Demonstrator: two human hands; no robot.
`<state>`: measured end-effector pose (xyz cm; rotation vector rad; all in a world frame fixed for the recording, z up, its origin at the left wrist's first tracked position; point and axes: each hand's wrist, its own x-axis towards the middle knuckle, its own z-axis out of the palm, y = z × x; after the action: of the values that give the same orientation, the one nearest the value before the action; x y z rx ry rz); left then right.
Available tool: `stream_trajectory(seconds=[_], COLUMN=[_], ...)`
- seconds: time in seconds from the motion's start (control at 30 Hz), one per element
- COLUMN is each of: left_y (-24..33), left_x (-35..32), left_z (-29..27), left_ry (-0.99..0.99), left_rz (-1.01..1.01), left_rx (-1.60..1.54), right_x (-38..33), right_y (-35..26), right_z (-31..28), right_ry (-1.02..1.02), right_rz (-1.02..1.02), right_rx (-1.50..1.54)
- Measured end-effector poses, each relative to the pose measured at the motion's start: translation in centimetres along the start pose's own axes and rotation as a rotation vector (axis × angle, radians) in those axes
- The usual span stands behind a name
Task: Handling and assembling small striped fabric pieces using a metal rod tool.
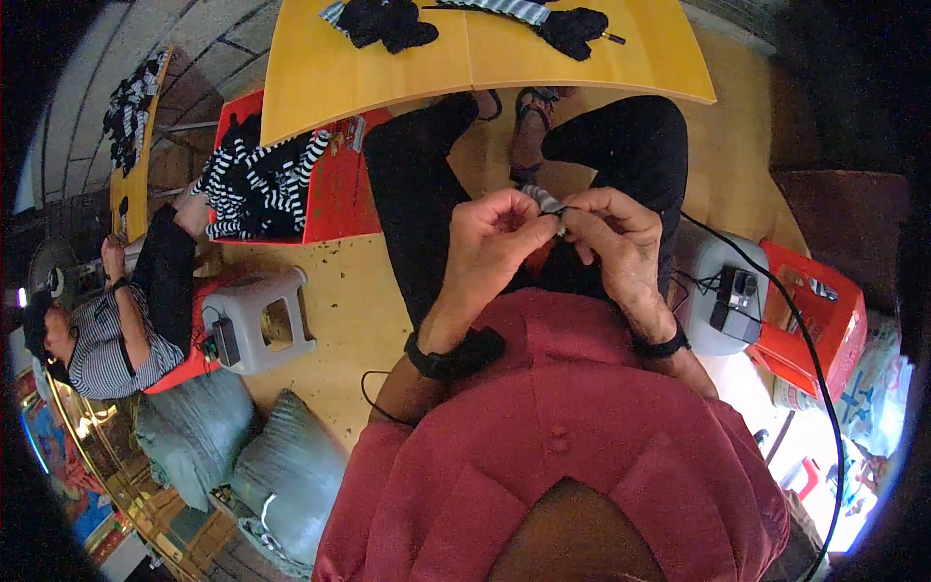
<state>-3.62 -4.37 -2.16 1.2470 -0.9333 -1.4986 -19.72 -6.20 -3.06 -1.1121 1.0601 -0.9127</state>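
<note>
Above my lap, a grey-and-white striped knitted piece (543, 199) is pinched between my two hands. The fingers of my left hand (497, 238) are curled, thumb against the cloth's edge. My right hand (616, 238) meets it from the other side, with thumb and fingertips closed on the same edge. Most of the piece is hidden behind the fingers. Beyond my knees, on the yellow table (320, 92), lie a fuzzy black knitted piece (393, 24) with a striped end and another black piece (572, 31) with a striped part and a thin stick.
A red box (339, 204) of striped knitwear (262, 184) stands left of my legs. Farther left sits another person (126, 330) near a grey stool (257, 315). To my right are a black device (739, 301), a red crate (815, 315) and a cable (813, 364). Sacks (291, 475) lie lower left.
</note>
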Motion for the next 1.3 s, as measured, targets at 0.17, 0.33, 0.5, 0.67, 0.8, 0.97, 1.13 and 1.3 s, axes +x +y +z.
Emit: stream_trajectory(seconds=[0.17, 0.33, 0.5, 0.67, 0.8, 0.97, 1.13, 1.3], left_y=[-0.9, -0.6, -0.4, -1.0, -0.7, -1.1, -0.8, -0.1], left_x=[0.1, -0.2, -0.1, 0.3, 0.5, 1.1, 1.3, 0.6], left_z=[0.9, 0.9, -0.3, -0.8, 0.4, 1.0, 1.5, 2.0], left_ry=[0.234, 0.274, 0.158, -0.120, 0.046, 0.233, 0.296, 0.271], left_rz=[0.282, 0.207, 0.007, -0.020, 0.041, 0.075, 0.252, 0.324], left_rx=[0.240, 0.043, -0.283, -0.588, -0.366, -0.121, 0.315, 0.277], right_x=[-0.6, -0.8, 0.0, 0.3, 0.4, 0.2, -0.3, -0.3], right_y=[-0.4, 0.3, 1.6, 1.0, 1.1, 0.9, 1.3, 0.4], right_z=[0.9, 1.3, 1.2, 1.4, 0.9, 0.7, 0.3, 0.7], right_ry=[0.044, 0.050, 0.151, 0.180, 0.165, 0.152, 0.095, 0.043], right_rz=[-0.070, -0.192, -0.159, -0.038, -0.038, -0.194, -0.217, -0.099], right_rx=[0.007, -0.290, -0.275, -0.077, 0.137, 0.117, -0.136, 0.038])
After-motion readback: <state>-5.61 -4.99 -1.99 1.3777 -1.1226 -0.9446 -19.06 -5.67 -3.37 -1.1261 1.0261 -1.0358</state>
